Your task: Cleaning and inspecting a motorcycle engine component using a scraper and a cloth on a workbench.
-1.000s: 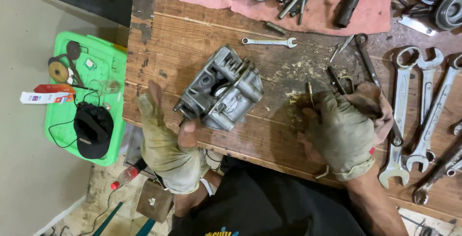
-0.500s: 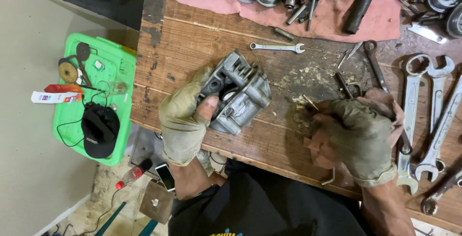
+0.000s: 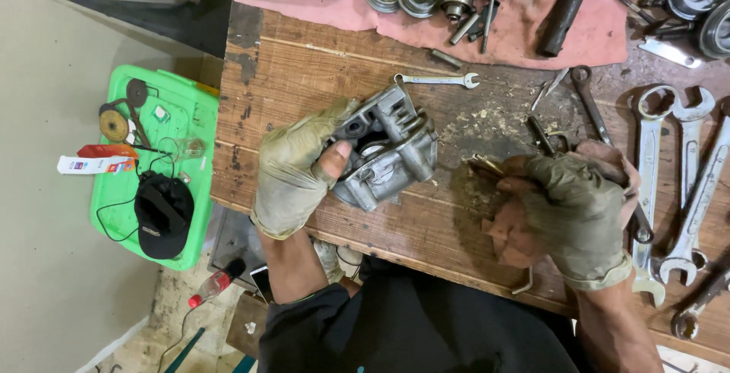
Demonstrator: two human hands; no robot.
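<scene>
Hands, both gloved, work low over the wooden bench (image 3: 319,76). Left hand (image 3: 293,171) is closed around the near side of the grey metal engine part (image 3: 388,149), thumb pressed into its open face; a second ago that hand lay flat beside the part, so the grip is new, and the part now sits slightly lifted and turned toward the body, at the middle of the bench near the front edge. Right hand (image 3: 574,217) is curled shut over a pink rag (image 3: 513,240), fingertips pinching a small brass-coloured piece (image 3: 487,166) just right of the part; it has moved little since a second ago. Judged from this, the part is now steadied for handling while the right hand deals with the small piece. Scattered shavings lie between the hands. A small spanner (image 3: 437,80) rests behind the part, large spanners (image 3: 688,175) to the right, and a green tray (image 3: 182,107) sits on the floor to the left.
</scene>
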